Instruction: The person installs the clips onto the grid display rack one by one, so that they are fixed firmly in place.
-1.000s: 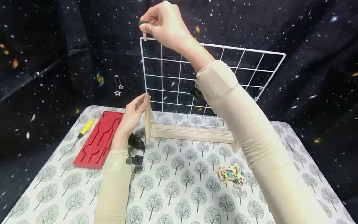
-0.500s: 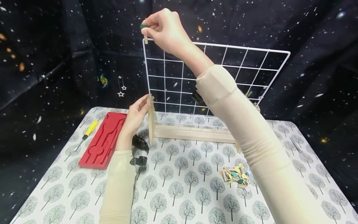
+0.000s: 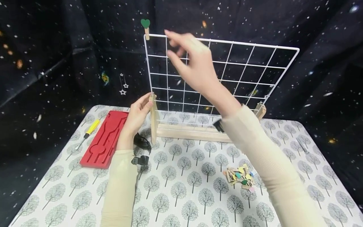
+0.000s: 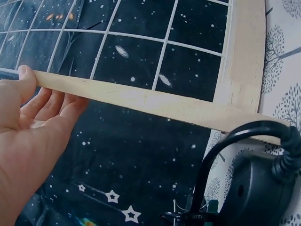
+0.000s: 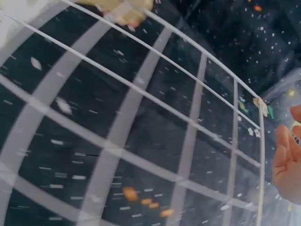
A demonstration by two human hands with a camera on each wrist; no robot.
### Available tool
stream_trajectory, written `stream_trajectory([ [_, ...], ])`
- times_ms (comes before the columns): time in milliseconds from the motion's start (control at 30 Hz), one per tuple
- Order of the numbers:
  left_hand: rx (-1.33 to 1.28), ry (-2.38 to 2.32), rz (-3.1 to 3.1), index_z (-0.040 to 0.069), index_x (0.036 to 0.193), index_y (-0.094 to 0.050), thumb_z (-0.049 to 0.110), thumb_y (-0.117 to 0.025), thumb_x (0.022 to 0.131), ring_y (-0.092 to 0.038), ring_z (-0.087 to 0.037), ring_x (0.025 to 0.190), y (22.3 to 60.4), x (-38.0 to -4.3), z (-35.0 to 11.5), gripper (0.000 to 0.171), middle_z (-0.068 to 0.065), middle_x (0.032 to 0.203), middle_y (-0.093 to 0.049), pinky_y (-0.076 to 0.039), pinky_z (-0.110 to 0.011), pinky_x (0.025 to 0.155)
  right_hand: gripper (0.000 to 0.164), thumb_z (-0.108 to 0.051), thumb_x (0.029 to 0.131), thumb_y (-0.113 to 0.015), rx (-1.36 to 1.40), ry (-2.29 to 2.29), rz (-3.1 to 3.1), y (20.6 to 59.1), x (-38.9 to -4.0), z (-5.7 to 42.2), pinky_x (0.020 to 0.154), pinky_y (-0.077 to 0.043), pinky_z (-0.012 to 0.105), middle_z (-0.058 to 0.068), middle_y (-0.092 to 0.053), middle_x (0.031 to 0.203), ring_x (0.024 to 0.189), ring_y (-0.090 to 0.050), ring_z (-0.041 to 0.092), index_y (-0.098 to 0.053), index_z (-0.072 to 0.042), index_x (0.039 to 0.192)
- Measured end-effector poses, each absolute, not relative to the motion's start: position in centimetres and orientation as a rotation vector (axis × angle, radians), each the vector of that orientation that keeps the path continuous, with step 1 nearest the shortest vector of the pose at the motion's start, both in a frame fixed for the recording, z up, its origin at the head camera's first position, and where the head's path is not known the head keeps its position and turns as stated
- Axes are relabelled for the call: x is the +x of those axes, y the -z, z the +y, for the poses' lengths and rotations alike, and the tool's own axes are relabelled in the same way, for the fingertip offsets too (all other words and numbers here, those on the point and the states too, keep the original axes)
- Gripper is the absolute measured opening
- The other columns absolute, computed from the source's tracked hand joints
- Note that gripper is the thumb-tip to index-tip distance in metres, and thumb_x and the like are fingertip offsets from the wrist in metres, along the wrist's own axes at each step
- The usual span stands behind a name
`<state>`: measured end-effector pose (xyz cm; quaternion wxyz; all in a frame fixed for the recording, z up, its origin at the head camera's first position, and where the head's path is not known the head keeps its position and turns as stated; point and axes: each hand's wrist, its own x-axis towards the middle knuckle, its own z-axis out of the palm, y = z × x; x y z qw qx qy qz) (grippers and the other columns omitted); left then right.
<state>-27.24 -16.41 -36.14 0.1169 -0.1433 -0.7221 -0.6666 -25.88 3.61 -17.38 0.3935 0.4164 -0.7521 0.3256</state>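
Observation:
My left hand (image 3: pixel 136 115) grips the top of the wooden side post (image 3: pixel 153 121) of a white wire grid rack (image 3: pixel 224 63). In the left wrist view, the thumb and fingers of the left hand (image 4: pixel 37 127) lie on either side of that post (image 4: pixel 141 101). A wooden clothespin (image 3: pixel 147 33) with a green heart (image 3: pixel 145 23) stands clipped upright on the grid's top left corner. Slightly blurred, my right hand (image 3: pixel 195 60) hangs in front of the grid, right of the clothespin and apart from it. Its fingers are loosely bent, with nothing seen between them.
A pile of small clothespins with coloured shapes (image 3: pixel 239 177) lies on the tree-patterned cloth at the right. A red tray (image 3: pixel 105 138) and a yellow-handled screwdriver (image 3: pixel 92 126) lie at the left. A black cable (image 3: pixel 143 142) sits beside the left post.
My right hand has let go of the green-heart clothespin and moved right and down from the corner. The clothespin stays on the grid. My left hand keeps its grip on the post.

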Motion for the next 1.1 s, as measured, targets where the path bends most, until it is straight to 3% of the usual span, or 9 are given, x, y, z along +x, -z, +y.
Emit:
stream_trajectory([
  [133,-0.422,1.943,-2.115,0.011,0.130,-0.040,0.024,-0.048,0.088,-0.042,-0.014,0.118,35.8,-27.3,-16.6,0.045,-0.009,0.126,-0.048,-0.032,-0.032,0.099,0.030,-0.010,0.079,-0.061,1.100,-0.894,-1.906,22.5,-24.3,7.2,0.058,-0.040,0.019,0.006,-0.063,0.092,0.073,-0.055,0.012,-0.059,-0.005,0.109],
  [233,-0.421,1.955,-2.107,0.012,0.130,-0.040,0.026,-0.048,0.087,-0.042,-0.014,0.117,35.9,-27.3,-16.7,0.045,-0.008,0.126,-0.048,-0.032,-0.031,0.099,0.031,-0.006,0.077,-0.062,1.073,-0.943,-2.019,27.2,-23.3,9.9,0.063,-0.044,0.020,0.008,-0.063,0.095,0.075,-0.056,0.013,-0.059,-0.005,0.108],
  [467,-0.404,1.941,-2.123,0.013,0.130,-0.039,0.027,-0.048,0.087,-0.042,-0.013,0.118,36.1,-27.2,-17.0,0.046,-0.007,0.127,-0.047,-0.033,-0.031,0.099,0.031,-0.011,0.078,-0.062,1.030,-0.864,-2.450,36.8,-20.2,16.5,0.065,-0.048,0.029,0.002,-0.063,0.094,0.076,-0.055,0.011,-0.059,-0.007,0.108],
  [567,-0.387,1.953,-2.139,0.011,0.131,-0.038,0.025,-0.048,0.088,-0.041,-0.014,0.118,35.7,-26.6,-16.8,0.046,-0.008,0.128,-0.046,-0.033,-0.032,0.099,0.031,-0.013,0.078,-0.063,1.041,-0.846,-2.570,39.9,-18.7,19.2,0.060,-0.048,0.026,-0.001,-0.062,0.093,0.075,-0.054,0.008,-0.059,-0.009,0.108],
  [733,-0.383,1.945,-2.167,0.007,0.132,-0.036,0.021,-0.046,0.089,-0.040,-0.017,0.120,34.7,-25.5,-16.3,0.046,-0.011,0.129,-0.044,-0.031,-0.034,0.100,0.030,-0.014,0.076,-0.065,1.004,-0.740,-2.702,42.2,-16.9,23.2,0.062,-0.048,0.026,-0.003,-0.062,0.094,0.075,-0.054,0.004,-0.061,-0.011,0.105],
  [833,-0.381,1.950,-2.164,0.008,0.132,-0.036,0.022,-0.047,0.089,-0.040,-0.017,0.120,34.7,-25.5,-16.2,0.046,-0.011,0.129,-0.044,-0.031,-0.034,0.100,0.028,-0.013,0.075,-0.066,0.967,-0.636,-2.725,42.7,-16.6,25.5,0.072,-0.049,0.031,-0.005,-0.062,0.095,0.081,-0.056,0.006,-0.062,-0.013,0.103],
  [1100,-0.397,1.945,-2.150,0.007,0.132,-0.036,0.021,-0.046,0.090,-0.039,-0.017,0.120,34.6,-25.6,-16.0,0.045,-0.011,0.129,-0.044,-0.031,-0.034,0.100,0.027,-0.012,0.077,-0.065,0.848,-0.547,-2.861,43.5,-16.2,29.4,0.072,-0.048,0.031,-0.010,-0.059,0.094,0.083,-0.055,0.006,-0.063,-0.019,0.103],
])
